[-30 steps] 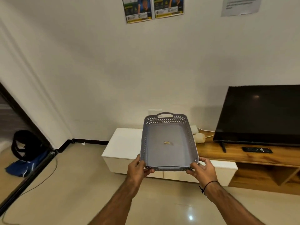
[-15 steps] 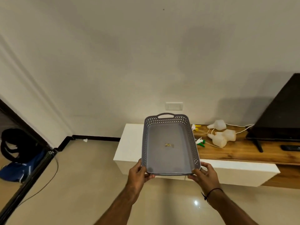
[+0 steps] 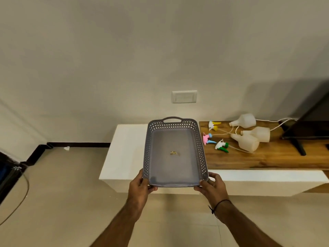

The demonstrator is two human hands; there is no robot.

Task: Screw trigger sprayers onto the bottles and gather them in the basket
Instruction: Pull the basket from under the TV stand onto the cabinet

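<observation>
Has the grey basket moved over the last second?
Yes. The basket, held by both hands, has come left along the white cabinet, away from the television.

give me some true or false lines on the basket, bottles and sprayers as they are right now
1. Both hands hold the basket at its near end. True: left hand, right hand.
2. Three bottles stand upright in the basket. False: they lie on their sides on the wooden shelf.
3. The sprayers lie loose, not screwed on. True.
4. The basket is full of sprayers. False: only a small scrap lies in it.
5. The sprayers lie between basket and bottles. True.
</observation>
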